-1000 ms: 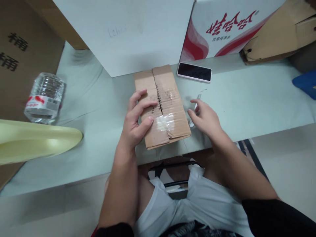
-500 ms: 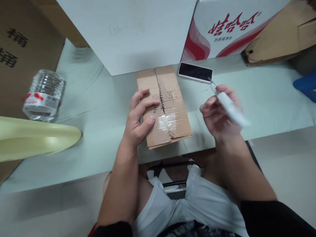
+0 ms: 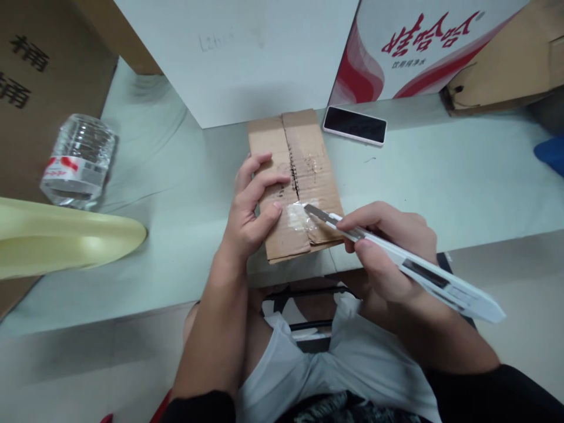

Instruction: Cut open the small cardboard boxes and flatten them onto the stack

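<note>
A brown cardboard box (image 3: 275,135) lies on the table with a dark, ragged slit along its top seam. Clear tape (image 3: 297,218) covers the seam near its front end. My left hand (image 3: 253,205) holds the box at its left side, thumb and two fingers bent over the top; its other fingers are hidden. In my right hand (image 3: 392,247) is a white utility knife (image 3: 418,267), gripped between thumb and fingers. Its blade is out, and the tip is at the tape beside the seam; whether it has pierced the tape I cannot tell.
A phone (image 3: 355,126) lies behind the box on the right. Tall white cartons (image 3: 264,64) stand at the back. Leftward are a water bottle (image 3: 79,161) and a pale yellow curved object (image 3: 74,238). Something blue (image 3: 550,154) sits at the far right.
My right hand has brought the utility knife left and down from beside the phone, so its blade now points at the taped seam. My left hand stays on the box.
</note>
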`<act>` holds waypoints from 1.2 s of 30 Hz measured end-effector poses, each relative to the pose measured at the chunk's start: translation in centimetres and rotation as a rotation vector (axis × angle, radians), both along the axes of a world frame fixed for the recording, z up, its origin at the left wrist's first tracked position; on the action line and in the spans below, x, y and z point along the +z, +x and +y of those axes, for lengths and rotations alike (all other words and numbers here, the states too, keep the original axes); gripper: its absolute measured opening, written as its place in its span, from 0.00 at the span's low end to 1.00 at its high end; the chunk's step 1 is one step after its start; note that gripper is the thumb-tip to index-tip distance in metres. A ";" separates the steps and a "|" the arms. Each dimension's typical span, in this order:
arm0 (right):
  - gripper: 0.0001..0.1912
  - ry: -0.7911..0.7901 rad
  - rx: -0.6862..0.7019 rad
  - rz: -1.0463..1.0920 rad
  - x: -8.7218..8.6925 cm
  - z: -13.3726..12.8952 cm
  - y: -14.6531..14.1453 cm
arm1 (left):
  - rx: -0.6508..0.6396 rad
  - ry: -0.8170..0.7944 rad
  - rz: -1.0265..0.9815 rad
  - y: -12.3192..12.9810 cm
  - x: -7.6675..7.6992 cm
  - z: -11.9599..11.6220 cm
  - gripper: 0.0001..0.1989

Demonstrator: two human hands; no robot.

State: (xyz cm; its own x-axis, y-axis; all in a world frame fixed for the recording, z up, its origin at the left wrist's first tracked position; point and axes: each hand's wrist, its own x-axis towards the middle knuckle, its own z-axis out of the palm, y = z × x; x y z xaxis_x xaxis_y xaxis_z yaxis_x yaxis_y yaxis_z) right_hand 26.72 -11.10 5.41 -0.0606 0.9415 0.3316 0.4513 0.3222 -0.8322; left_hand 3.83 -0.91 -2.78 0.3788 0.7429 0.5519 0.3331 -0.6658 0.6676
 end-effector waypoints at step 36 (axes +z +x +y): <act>0.06 -0.085 0.017 -0.017 -0.1 0.7 -0.6 | 0.041 -0.048 0.031 0.0 0.3 -0.1 0.26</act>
State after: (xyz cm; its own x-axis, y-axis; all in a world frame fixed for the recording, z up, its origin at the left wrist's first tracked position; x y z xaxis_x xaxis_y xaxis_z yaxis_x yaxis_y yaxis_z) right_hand 26.09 -10.38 5.28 -0.0819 0.9649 0.2497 0.4611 0.2587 -0.8488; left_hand 3.81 -0.97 -2.46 0.3641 0.7832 0.5041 0.3802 -0.6191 0.6872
